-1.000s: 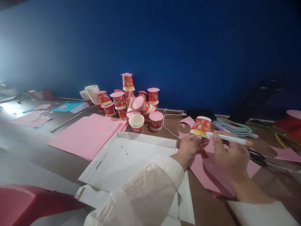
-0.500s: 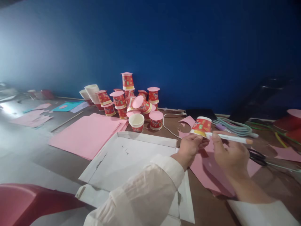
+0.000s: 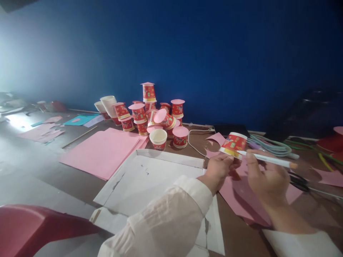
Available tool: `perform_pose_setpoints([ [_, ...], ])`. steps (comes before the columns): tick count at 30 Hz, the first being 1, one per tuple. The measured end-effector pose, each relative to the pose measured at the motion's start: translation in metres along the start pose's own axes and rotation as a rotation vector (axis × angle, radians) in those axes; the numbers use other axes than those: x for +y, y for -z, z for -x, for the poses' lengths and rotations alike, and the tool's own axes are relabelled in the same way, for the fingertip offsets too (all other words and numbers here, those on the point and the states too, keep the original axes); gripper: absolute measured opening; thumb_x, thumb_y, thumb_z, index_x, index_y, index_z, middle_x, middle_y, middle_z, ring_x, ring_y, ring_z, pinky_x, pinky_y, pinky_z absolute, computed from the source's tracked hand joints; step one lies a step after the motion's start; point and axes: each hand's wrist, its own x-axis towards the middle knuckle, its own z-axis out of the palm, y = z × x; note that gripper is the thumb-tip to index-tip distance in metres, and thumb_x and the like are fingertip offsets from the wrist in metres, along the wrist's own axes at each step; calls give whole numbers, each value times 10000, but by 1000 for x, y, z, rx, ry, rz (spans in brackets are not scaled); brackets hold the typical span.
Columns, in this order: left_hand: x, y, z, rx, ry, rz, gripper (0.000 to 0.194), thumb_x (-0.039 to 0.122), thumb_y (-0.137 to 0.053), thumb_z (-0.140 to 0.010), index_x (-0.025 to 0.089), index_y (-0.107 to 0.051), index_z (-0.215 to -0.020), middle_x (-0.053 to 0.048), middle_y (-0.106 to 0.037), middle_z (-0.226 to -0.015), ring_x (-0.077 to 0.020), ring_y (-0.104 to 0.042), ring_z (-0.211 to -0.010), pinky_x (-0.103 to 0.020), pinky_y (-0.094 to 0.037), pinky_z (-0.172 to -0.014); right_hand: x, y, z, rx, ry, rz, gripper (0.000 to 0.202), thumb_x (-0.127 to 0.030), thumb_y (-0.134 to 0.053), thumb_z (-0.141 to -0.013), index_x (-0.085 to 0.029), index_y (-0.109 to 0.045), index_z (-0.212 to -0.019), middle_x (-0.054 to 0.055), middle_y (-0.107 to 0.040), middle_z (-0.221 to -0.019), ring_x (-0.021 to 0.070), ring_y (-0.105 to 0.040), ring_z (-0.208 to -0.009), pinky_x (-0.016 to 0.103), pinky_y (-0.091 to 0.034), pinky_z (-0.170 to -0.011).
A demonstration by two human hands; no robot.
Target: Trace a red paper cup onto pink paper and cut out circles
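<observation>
Over the right side of the tabletop (image 3: 238, 242), the scene has slid slightly rightward since the last look; the left hand (image 3: 218, 171) still pinches the held cup (image 3: 233, 144), base-up and tilted, by its lower rim; the right hand (image 3: 269, 180) keeps its narrow grip on the white marker (image 3: 270, 159), tip at that rim (steady work!); brown surface shows between the white tray (image 3: 152, 182) and the pink sheet (image 3: 241, 198); beyond the tray's far edge, one open cup (image 3: 158, 141) stands mouth-up, pale inside.

Smooth, matt pink paper sheets (image 3: 102, 151) are seen at the desk's (image 3: 230, 228) left; glossy red paper is shown by the cups (image 3: 180, 139).
</observation>
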Motion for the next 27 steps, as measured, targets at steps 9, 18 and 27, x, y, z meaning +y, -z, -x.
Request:
perform_pose_setpoints([
  [9, 1, 0, 0, -25, -42, -91, 262, 277, -775, -808, 164, -646, -611, -14, -611, -639, -156, -636, -696, -360, -547, -912, 1, -2, 1, -68, 11, 40, 373, -477, -522, -964, -186, -752, -1005, 145, -788, -970, 317, -734, -996, 449, -558, -884],
  [18, 2, -1, 4, 5, -54, -218, 210, 209, -682, -837, 177, -665, -630, -31, -654, -670, -180, -653, -734, -351, -560, -875, 2, -3, 1, -35, 62, 40, 350, -458, -522, -979, -191, -746, -1007, 132, -794, -977, 300, -740, -1005, 425, -558, -889],
  [27, 7, -2, 8, 42, -99, -363, 234, 161, -645, -839, 207, -665, -611, -35, -691, -698, -208, -679, -787, -350, -564, -878, 4, -3, 2, -67, 33, 22, 338, -478, -530, -970, -213, -738, -991, 118, -804, -1013, 310, -745, -1017, 438, -563, -886],
])
